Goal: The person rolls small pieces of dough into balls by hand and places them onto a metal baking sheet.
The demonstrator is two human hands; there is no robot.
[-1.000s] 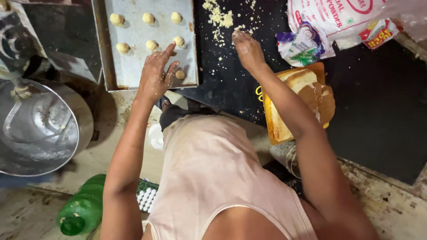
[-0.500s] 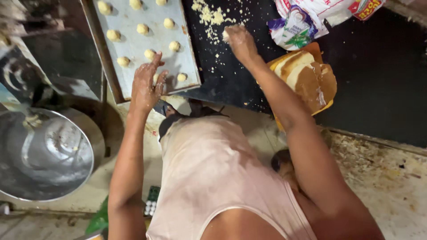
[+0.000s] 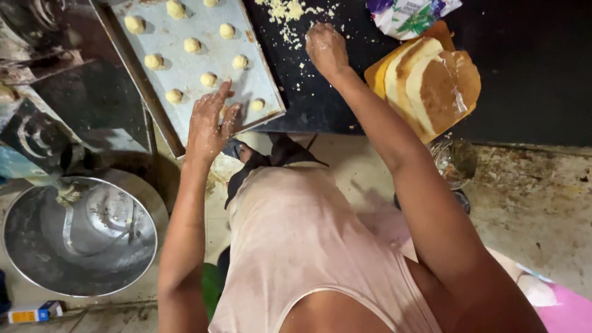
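dough balls sit in rows on a metal baking tray on a dark countertop. left hand rests flat on the tray's near edge, fingers spread and released. right hand curls loosely over scattered crumbs, grasp unclear. sliced bread lies just beside; a steel bowl stands well apart.

my top and arms
i wear a pale pink sleeveless top; both arms bare, crumbs dusting my left hand and right hand.
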